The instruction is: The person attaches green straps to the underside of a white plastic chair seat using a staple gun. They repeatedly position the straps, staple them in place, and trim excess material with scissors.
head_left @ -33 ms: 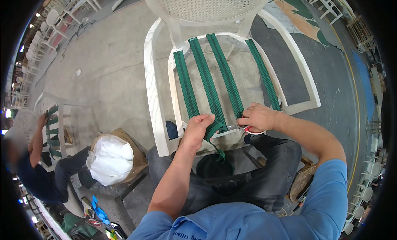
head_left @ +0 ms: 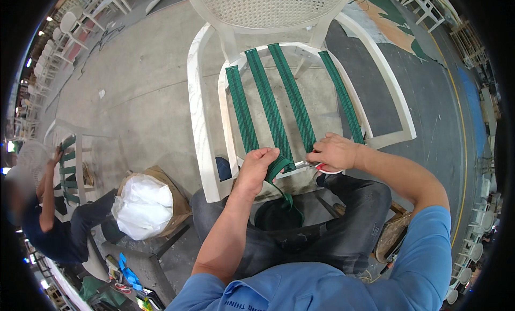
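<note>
My left hand (head_left: 256, 169) pinches the loose front end of a green webbing strap (head_left: 279, 164) at the front rail of a pale wooden armchair frame (head_left: 197, 104). From there the strap's tail hangs toward a dark round shape (head_left: 279, 213) between my legs. Just to the right, my right hand (head_left: 335, 152) is closed around red-handled scissors (head_left: 328, 170); their blades point left toward the strap and are partly hidden. Several green straps run from back to front across the open seat, one along its right side (head_left: 343, 96).
A woven cane backrest (head_left: 273, 8) rises at the far side. On my left stand a brown bag with a white plastic liner (head_left: 144, 206) and a grey stool (head_left: 142, 265) with tools on it. Beyond, a co-worker (head_left: 48, 214) handles another strapped chair (head_left: 80, 166).
The scissors' blades have shifted slightly right, away from the strap in my left hand. The co-worker's arm has moved a little. My left hand looks the same.
</note>
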Demonstrator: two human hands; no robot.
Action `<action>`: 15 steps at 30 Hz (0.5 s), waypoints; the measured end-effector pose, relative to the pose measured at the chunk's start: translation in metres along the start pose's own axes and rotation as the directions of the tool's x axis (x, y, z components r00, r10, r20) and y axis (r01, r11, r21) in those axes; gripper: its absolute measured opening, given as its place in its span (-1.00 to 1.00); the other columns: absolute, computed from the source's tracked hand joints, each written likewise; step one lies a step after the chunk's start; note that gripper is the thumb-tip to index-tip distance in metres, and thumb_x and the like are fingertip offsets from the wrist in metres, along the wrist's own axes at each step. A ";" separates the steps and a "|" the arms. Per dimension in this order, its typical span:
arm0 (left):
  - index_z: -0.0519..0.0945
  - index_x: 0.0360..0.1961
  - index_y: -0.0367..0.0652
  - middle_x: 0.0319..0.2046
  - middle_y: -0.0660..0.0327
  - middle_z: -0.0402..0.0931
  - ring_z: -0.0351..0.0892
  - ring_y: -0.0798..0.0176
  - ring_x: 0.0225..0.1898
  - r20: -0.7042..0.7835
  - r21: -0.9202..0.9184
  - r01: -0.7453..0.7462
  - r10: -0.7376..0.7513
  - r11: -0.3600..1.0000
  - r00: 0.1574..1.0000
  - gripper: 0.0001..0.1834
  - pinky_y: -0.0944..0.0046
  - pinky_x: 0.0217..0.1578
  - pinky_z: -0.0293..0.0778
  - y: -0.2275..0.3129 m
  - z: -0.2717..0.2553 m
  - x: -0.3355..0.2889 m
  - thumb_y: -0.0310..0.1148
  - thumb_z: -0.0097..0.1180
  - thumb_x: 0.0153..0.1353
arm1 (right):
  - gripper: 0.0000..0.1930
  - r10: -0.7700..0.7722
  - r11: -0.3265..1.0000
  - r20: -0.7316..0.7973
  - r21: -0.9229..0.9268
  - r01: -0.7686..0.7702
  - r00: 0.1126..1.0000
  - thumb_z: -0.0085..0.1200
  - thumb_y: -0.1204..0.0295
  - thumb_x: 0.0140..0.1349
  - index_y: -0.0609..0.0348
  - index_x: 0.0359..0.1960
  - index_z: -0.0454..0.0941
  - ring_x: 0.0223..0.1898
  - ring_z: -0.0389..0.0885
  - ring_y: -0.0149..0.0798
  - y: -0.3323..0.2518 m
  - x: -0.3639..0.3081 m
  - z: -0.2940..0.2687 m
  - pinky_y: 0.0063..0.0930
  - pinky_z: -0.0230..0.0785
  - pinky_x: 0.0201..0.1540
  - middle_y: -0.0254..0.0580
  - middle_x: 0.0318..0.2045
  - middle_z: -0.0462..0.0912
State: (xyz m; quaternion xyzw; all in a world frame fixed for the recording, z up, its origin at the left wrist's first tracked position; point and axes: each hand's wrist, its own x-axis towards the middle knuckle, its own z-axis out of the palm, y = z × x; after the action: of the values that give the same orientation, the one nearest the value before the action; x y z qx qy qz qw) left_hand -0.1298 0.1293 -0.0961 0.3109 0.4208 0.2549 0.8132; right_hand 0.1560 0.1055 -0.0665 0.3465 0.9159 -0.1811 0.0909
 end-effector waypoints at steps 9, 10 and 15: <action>0.62 -0.18 -0.19 -0.42 0.26 0.65 0.60 0.39 -0.47 -0.022 -0.108 -0.153 0.152 0.982 0.988 -0.77 0.35 -0.55 0.47 0.006 0.003 -0.008 -0.22 0.15 0.47 | -0.60 0.148 0.988 -0.183 0.066 -0.138 0.972 0.32 0.06 0.16 -0.08 -0.05 0.53 -0.34 0.69 0.03 -0.027 -0.016 0.000 -0.01 0.47 -0.30 -0.15 -0.40 0.61; 0.62 -0.13 -0.17 -0.37 0.27 0.66 0.61 0.39 -0.41 -0.019 -0.097 -0.182 0.181 0.979 0.983 -0.80 0.34 -0.49 0.48 0.003 0.002 -0.008 -0.24 0.17 0.45 | -0.59 0.200 0.978 -0.264 0.106 -0.177 0.944 0.32 0.06 0.17 -0.07 -0.06 0.52 -0.36 0.70 0.04 -0.035 -0.033 -0.004 0.00 0.47 -0.32 -0.14 -0.40 0.62; 0.64 -0.12 -0.12 -0.26 0.38 0.61 0.54 0.46 -0.25 -0.091 0.284 -0.141 0.173 0.948 0.981 -0.88 0.33 -0.14 0.45 -0.008 -0.001 -0.016 -0.45 0.21 0.33 | -0.45 0.817 0.572 -0.451 0.558 -0.601 0.360 0.39 -0.04 0.14 0.00 0.00 0.50 -0.38 0.67 0.07 -0.129 -0.164 0.014 -0.11 0.46 -0.34 -0.09 -0.41 0.65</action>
State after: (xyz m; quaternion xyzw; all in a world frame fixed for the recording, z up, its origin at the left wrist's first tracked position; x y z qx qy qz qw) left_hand -0.1381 0.1132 -0.0942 0.4385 0.4720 0.2752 0.7136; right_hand 0.1922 -0.0877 0.0029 0.7601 0.5965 -0.1202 -0.2281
